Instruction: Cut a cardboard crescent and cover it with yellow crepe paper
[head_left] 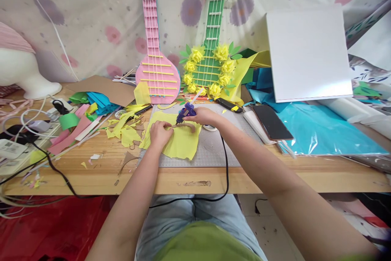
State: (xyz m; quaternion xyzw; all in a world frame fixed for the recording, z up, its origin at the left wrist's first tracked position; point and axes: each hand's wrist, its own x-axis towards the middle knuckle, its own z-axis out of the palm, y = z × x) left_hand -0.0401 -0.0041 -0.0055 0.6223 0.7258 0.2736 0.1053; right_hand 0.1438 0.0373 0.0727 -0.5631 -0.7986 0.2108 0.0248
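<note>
My right hand (199, 116) is closed around a dark blue hot glue gun (185, 112) with a white glue stick (196, 95) jutting from its back. The gun's nozzle points down at a curved brown cardboard strip (188, 126). Under the strip lies a sheet of yellow crepe paper (183, 145) on a grey cutting mat (214, 155). With its fingers closed, my left hand (161, 134) holds the left end of the strip down on the paper. A black cord (226, 163) hangs from the gun over the table's front edge.
A pink paper instrument (159, 73) and a green one with yellow flowers (210, 61) lean at the back. Yellow scraps (125, 126) and power strips (33, 143) lie left. A box cutter (229, 105), phone (271, 121), blue plastic-wrapped paper (324, 130) and white board (308, 53) are right.
</note>
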